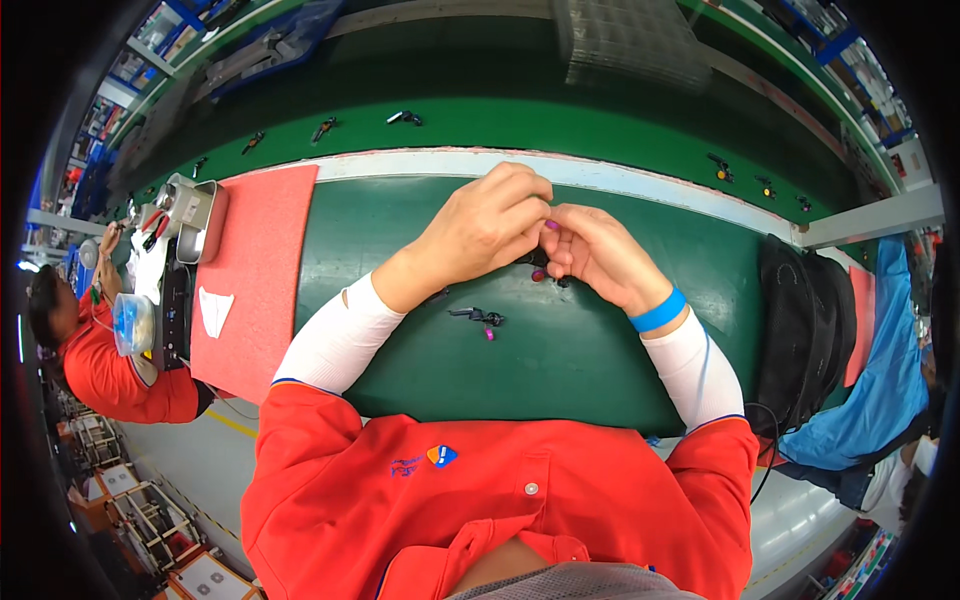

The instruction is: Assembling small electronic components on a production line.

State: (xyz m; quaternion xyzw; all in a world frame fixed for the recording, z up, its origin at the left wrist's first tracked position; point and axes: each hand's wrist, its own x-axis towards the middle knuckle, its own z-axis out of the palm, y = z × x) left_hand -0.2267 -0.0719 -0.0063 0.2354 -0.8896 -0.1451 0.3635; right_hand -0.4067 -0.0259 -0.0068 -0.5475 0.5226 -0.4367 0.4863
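Note:
My left hand (490, 222) and my right hand (605, 258) meet above the green work surface (420, 370). Both are closed, fingertips pinched together. A tiny purple piece (552, 225) shows between them; whatever it belongs to is hidden by the fingers. Just beneath the hands lies a small dark part with a purple-red end (538, 274), partly covered. Nearer to me, a small black part with a pink-purple tip (487, 320) rests on the surface. Another dark bit (438, 296) is half hidden by my left wrist.
Beyond a pale ledge (400, 163), several small black parts (324, 129) lie on a green belt. A red mat (250, 300) with a metal box (207, 220) is at left, near a co-worker (115, 350). A black bag (805, 330) stands at right. Clear trays (630, 45) sit at the back.

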